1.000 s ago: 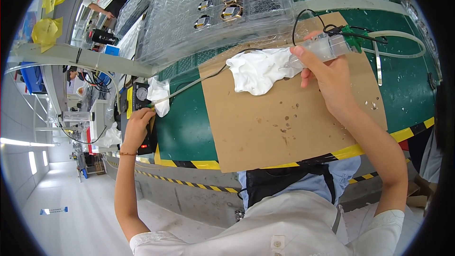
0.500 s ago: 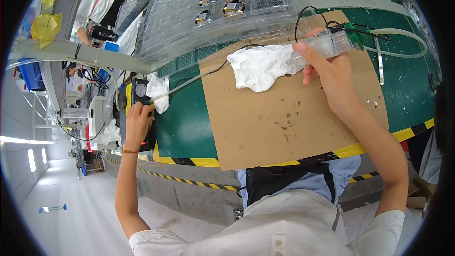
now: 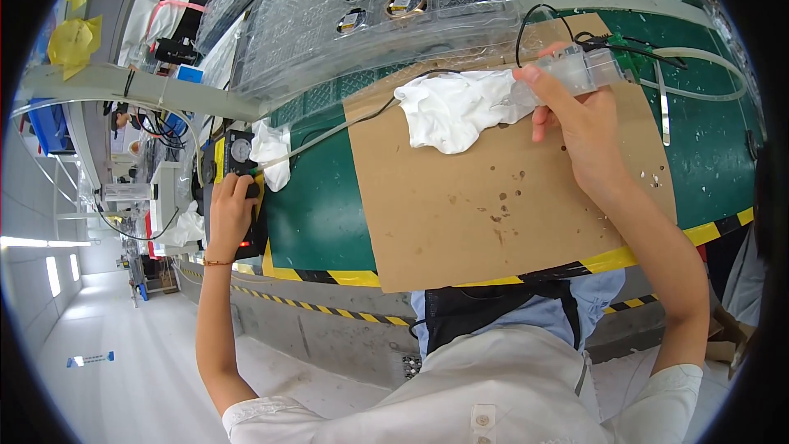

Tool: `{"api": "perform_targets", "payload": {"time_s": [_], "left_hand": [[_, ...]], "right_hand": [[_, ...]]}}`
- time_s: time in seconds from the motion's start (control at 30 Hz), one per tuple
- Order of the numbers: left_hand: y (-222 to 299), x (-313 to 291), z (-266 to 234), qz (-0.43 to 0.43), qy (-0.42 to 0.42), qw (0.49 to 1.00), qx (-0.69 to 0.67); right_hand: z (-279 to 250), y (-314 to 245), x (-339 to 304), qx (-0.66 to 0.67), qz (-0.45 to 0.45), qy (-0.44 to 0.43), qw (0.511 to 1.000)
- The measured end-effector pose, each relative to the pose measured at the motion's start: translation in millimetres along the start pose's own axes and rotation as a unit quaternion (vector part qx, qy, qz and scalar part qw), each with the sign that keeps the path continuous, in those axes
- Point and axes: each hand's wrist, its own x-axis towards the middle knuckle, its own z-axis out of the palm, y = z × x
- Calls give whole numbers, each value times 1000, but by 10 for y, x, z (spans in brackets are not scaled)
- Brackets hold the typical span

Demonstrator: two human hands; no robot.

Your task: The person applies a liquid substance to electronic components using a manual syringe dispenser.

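Observation:
My right hand (image 3: 579,119) grips a clear plastic syringe barrel (image 3: 567,70), thumb on its upper side and fingers curled below. Its left end meets a crumpled white cloth (image 3: 452,115) lying on a brown cardboard sheet (image 3: 444,222). To the left, my left hand (image 3: 232,212) rests with bent fingers against a black control box (image 3: 255,238) that has a round dial gauge (image 3: 240,150). What those fingertips pinch is hidden. A thin pale hose (image 3: 329,133) runs from the box toward the cloth. Beside the gauge lies a smaller white cloth (image 3: 269,152).
Clear blister trays (image 3: 329,33) holding several round metal parts (image 3: 403,4) stand behind the cardboard. A black cable (image 3: 519,29) and a coiled clear tube (image 3: 731,82) lie at the right. Yellow-black tape (image 3: 353,277) edges the green bench. Another person (image 3: 156,12) works at far left.
My left hand has shifted slightly up and left along the control box. The right hand and syringe barrel have moved a little to the right, and the view has tilted slightly.

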Motion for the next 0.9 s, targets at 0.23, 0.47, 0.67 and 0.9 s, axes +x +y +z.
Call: {"api": "perform_targets", "payload": {"time_s": [0.23, 0.47, 0.67, 0.9], "left_hand": [[-155, -57, 101, 10, -15, 994, -112], [-68, -102, 148, 11, 39, 999, 14], [-54, -53, 151, 31, 25, 994, -98], [-95, -110, 174, -24, -5, 1000, -19]], "right_hand": [[18, 19, -3, -1, 2, 4, 1000], [8, 22, 1, -3, -10, 8, 1000], [2, 9, -2, -12, -11, 18, 1000], [11, 21, 11, -12, -12, 12, 1000]]}}
